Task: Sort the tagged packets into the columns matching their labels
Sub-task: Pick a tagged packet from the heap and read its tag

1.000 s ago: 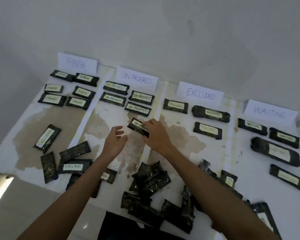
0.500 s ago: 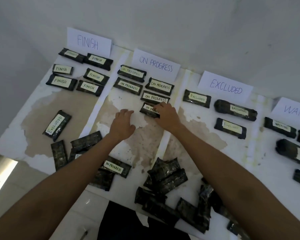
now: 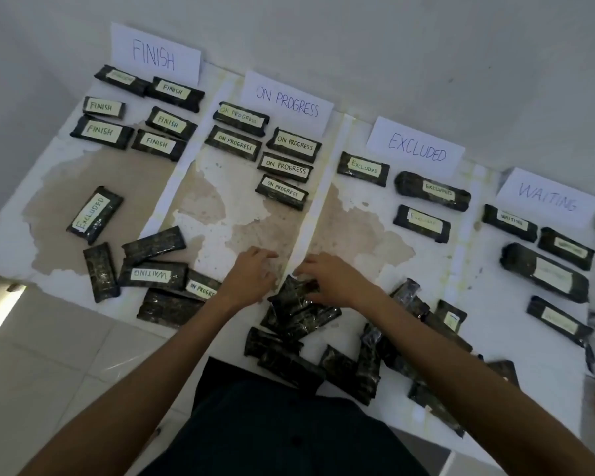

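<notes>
Four paper signs head the columns: FINISH [image 3: 153, 56], ON PROGRESS [image 3: 287, 103], EXCLUDED [image 3: 415, 149] and WAITING [image 3: 547, 199]. Dark packets with pale tags lie under each. The lowest ON PROGRESS packet [image 3: 281, 191] lies free in its column. My left hand [image 3: 251, 274] hovers with relaxed fingers over the table's near middle. My right hand [image 3: 334, 281] reaches onto the top packet [image 3: 291, 293] of an unsorted pile, fingers spread on it. Loose packets at the near left include one tagged EXCLUDED [image 3: 94, 214], one tagged WAITING [image 3: 152, 273] and one tagged ON PROGRESS [image 3: 200, 286].
White tape strips [image 3: 172, 187] divide the worn white table [image 3: 227, 214] into columns. More unsorted packets [image 3: 354, 365] are heaped along the near edge in front of my body. A tiled floor [image 3: 49, 355] shows at the lower left. A wall backs the table.
My right hand has let go of the ON PROGRESS packet, which now lies in its column. Both hands have drawn back toward me to the unsorted pile.
</notes>
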Demonstrator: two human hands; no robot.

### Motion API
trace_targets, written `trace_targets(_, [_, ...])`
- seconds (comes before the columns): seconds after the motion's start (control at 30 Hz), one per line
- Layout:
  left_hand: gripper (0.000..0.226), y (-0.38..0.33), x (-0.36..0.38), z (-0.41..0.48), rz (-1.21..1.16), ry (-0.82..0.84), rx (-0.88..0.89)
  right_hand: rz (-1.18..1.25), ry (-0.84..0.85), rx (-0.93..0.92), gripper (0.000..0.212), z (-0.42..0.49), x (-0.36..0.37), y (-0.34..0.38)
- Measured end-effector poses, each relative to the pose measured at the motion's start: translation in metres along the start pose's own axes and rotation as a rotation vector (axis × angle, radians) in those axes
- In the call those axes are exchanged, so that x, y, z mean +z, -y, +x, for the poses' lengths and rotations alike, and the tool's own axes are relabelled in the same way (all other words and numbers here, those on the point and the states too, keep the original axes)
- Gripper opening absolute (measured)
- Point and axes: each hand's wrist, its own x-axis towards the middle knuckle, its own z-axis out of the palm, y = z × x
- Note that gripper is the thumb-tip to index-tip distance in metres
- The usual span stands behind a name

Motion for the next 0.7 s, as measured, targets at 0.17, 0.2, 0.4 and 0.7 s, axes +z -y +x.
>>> trace_targets(0.17, [0.035, 0.000, 0.021, -0.022, -0.043, -0.018, -0.050, -0.286, 0.000, -0.048, 0.049, -0.005, 0.023, 0.003])
trace_targets(0.2, [0.036, -0.001, 0.023, -0.024, -0.043, -0.026, -0.051, -0.336, -0.019, -0.054, 0.047, -0.005, 0.024, 0.004])
trace_targets(0.4, [0.034, -0.008, 0.025, -0.031, -0.112, -0.064, -0.067, -0.401, -0.198, -0.139, 0.031, -0.009, 0.032, 0.010])
trace_targets(0.7, [0.026, -0.046, -0.004, -0.033, -0.648, 0.109, -0.174, -0.210, -0.720, -0.039, 0.022, -0.031, 0.015, -0.012])
